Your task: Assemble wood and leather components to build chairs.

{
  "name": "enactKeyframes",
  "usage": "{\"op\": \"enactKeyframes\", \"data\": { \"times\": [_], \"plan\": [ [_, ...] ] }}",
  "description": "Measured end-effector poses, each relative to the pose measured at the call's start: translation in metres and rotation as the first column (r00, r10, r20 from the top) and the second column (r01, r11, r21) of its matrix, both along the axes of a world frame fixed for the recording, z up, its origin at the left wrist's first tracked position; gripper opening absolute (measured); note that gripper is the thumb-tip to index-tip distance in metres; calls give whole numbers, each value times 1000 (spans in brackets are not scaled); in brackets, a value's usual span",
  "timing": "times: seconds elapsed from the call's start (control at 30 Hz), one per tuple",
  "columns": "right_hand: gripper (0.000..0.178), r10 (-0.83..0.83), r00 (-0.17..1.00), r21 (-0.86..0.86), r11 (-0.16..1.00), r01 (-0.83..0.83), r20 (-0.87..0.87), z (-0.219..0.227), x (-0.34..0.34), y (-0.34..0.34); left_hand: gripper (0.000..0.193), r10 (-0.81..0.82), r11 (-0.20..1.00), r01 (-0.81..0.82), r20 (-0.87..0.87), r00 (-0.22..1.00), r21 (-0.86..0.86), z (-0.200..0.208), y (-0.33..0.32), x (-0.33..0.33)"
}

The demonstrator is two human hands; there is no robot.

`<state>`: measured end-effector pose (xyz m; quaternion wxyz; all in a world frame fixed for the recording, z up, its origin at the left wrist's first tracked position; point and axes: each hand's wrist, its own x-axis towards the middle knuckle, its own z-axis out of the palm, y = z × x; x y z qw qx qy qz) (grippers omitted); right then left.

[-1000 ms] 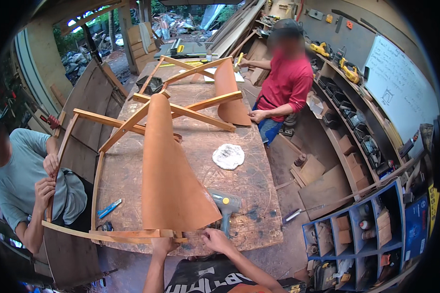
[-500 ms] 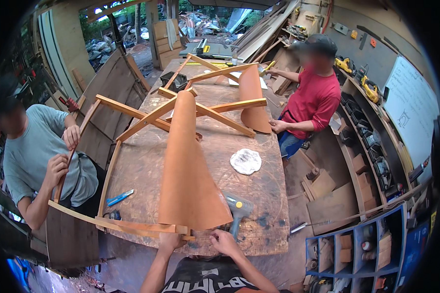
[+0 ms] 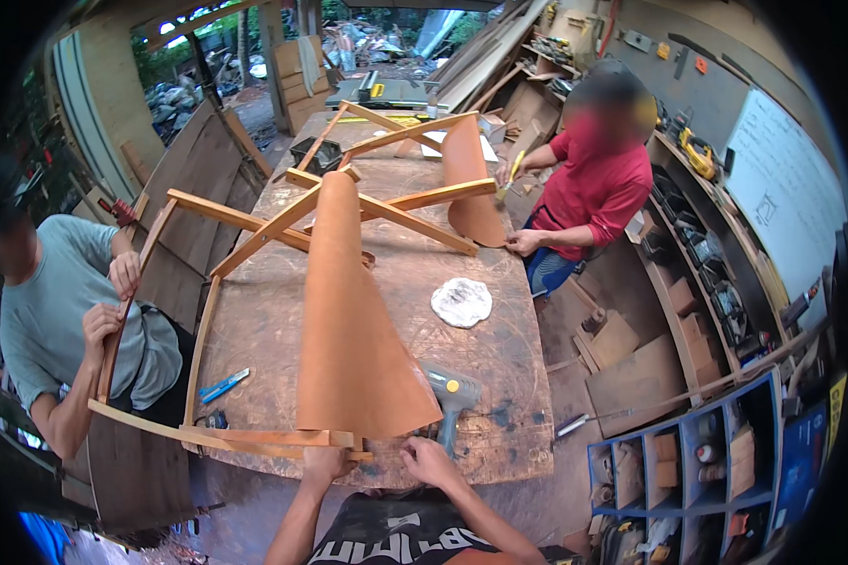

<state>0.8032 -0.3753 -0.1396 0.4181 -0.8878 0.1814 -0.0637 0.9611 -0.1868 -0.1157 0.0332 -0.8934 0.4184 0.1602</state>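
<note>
Since the earlier frame, a yellow-handled paintbrush (image 3: pixel 516 168), held by a co-worker in a red shirt (image 3: pixel 605 184), has moved down from the upper corner of the far tan leather panel (image 3: pixel 471 202) to beside the end of a wooden bar (image 3: pixel 443 195). The near tan leather sheet (image 3: pixel 349 348) slopes over the desk (image 3: pixel 410 311), from the crossed wooden bars to a pale wooden rail (image 3: pixel 264 439) at the near edge. The left hand (image 3: pixel 326 462) is at that rail's right end, fingers hidden; whether it is clamped cannot be told. The right hand (image 3: pixel 428 460) is near the sheet's lower edge, fingers curled; any grip cannot be told. A grey pistol-shaped power tool (image 3: pixel 454 388) lies just beside the sheet.
</note>
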Motion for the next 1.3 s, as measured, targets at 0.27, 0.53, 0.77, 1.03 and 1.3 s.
{"op": "enactKeyframes", "data": {
  "times": [0.27, 0.53, 0.77, 1.03, 1.3],
  "plan": [
    [21, 0, 1000, 31, 1000, 0, 6, -1, 0, 2, 55, 77, 995, -70, -97, 992, 78, 6, -3, -2],
    [21, -56, 997, 1, 998, 56, 53, -3, -4, 4, 56, -4, 996, 7, -40, 999, 85, 3, -2, -2],
    [20, -46, 997, 6, 999, 45, 59, -5, -1, 5, 52, 20, 997, -14, -73, 997, 76, 11, -1, -2],
    [19, -37, 999, -84, 996, 39, 15, -2, 4, 4, 43, -27, 994, 25, -17, 999, -109, 13, 2, -4],
    [17, -7, 999, -96, 995, 12, 54, 0, 0, 7, 41, -26, 965, 36, 43, 999, -259, 3, 6, -9]
  ]
}}
